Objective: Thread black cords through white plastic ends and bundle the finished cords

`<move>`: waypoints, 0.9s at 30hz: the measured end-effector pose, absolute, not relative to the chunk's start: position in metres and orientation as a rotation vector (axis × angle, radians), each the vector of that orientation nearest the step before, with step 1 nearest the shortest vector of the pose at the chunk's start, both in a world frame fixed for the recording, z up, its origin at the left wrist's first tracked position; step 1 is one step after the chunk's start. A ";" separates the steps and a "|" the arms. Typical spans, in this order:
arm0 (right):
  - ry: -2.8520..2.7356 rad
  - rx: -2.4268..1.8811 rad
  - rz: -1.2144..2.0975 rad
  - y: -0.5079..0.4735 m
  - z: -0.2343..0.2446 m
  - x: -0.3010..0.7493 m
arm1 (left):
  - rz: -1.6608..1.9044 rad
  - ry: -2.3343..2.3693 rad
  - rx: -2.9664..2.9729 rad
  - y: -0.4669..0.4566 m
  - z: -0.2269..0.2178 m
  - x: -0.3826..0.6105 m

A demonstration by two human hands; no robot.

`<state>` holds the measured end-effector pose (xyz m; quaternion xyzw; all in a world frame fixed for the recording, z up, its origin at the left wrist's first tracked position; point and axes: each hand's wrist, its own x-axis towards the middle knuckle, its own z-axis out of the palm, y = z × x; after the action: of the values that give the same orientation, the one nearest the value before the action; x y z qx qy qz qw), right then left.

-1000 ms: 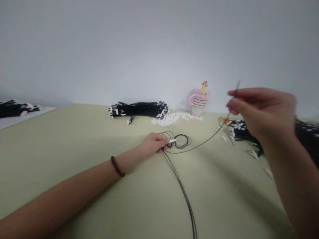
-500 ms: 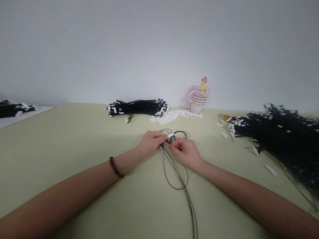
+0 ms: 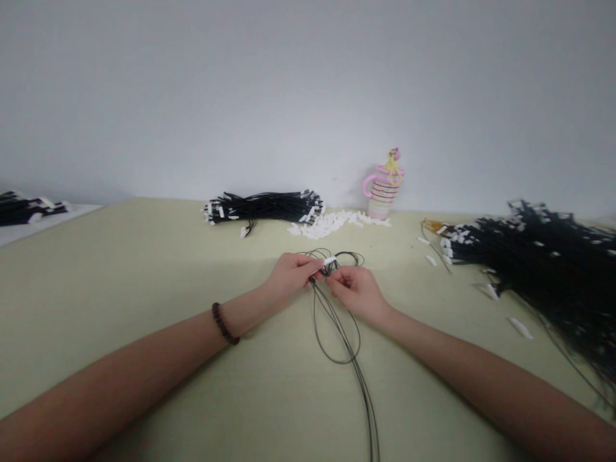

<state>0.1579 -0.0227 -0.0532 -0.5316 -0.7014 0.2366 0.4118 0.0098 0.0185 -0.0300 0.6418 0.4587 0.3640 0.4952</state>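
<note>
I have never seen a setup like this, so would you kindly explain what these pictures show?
There is no machine here, only a person's bare hands. All the pictures come from one head-worn camera looking forward and down. The left hand pinches thin dark cords beside a small white tag; the right hand is close beside it, though what it holds is too small to tell. Also on the pale table are a dark bundle, a larger dark heap, scattered white pieces and a pink striped cup.
</note>
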 end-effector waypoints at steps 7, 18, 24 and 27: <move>-1.749 -1.354 0.711 -0.022 -0.052 0.159 | 0.891 1.058 1.548 0.019 -0.030 0.010; -1.783 -1.362 0.577 -0.025 -0.054 0.156 | 0.878 1.057 1.586 0.022 -0.034 0.009; -1.859 -1.353 0.377 -0.030 -0.052 0.155 | 0.869 1.077 1.620 0.022 -0.034 0.009; -1.847 -1.364 0.349 -0.030 -0.053 0.155 | 0.858 1.078 1.637 0.022 -0.034 0.009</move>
<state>0.1553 -0.0300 -0.0527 -0.5387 -0.7295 0.1380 0.3983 0.0086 0.0219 -0.0344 0.6711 0.4418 0.3517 0.4803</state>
